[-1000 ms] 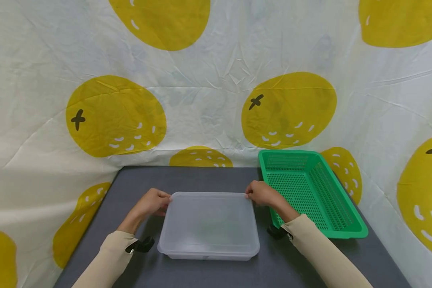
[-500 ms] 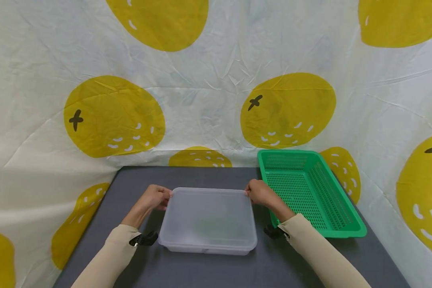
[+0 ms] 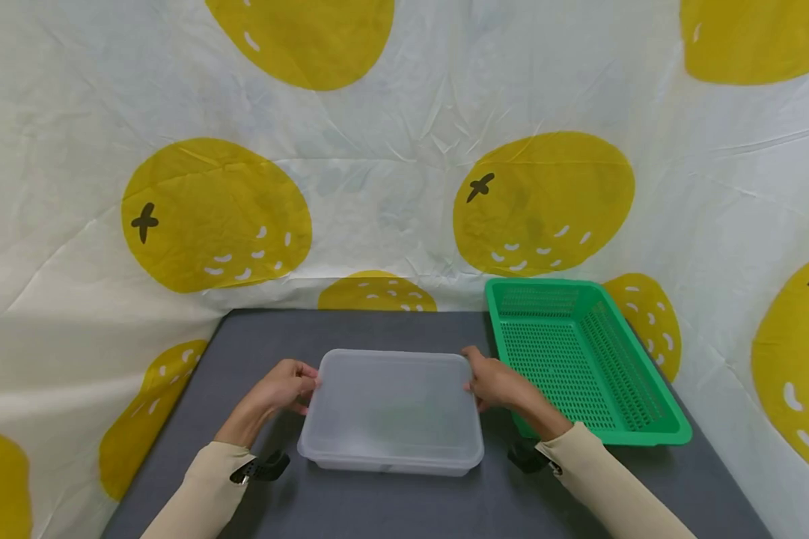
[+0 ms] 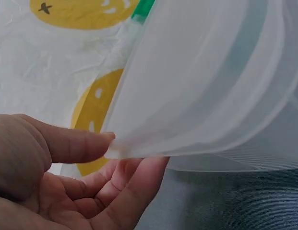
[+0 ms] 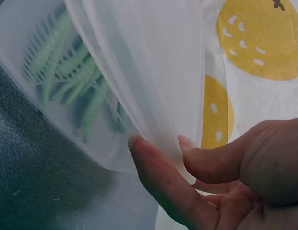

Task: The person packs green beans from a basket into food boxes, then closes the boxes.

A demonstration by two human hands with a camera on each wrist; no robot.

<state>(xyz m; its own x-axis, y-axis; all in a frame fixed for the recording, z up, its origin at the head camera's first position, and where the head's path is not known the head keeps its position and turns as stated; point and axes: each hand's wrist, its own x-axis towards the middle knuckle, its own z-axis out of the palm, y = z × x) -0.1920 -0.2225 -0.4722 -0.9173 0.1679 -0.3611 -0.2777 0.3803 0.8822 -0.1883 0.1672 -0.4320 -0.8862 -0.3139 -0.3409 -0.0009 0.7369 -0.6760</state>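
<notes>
While it sits mid-way on the dark grey surface, the translucent rectangular plastic lidded box looks light, thin and flexible; left hand and right hand pinch its lid edge at opposite sides.

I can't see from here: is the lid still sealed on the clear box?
Not sealed: both wrist views show the lid edge raised off the box, left hand and right hand pinching it.
</notes>
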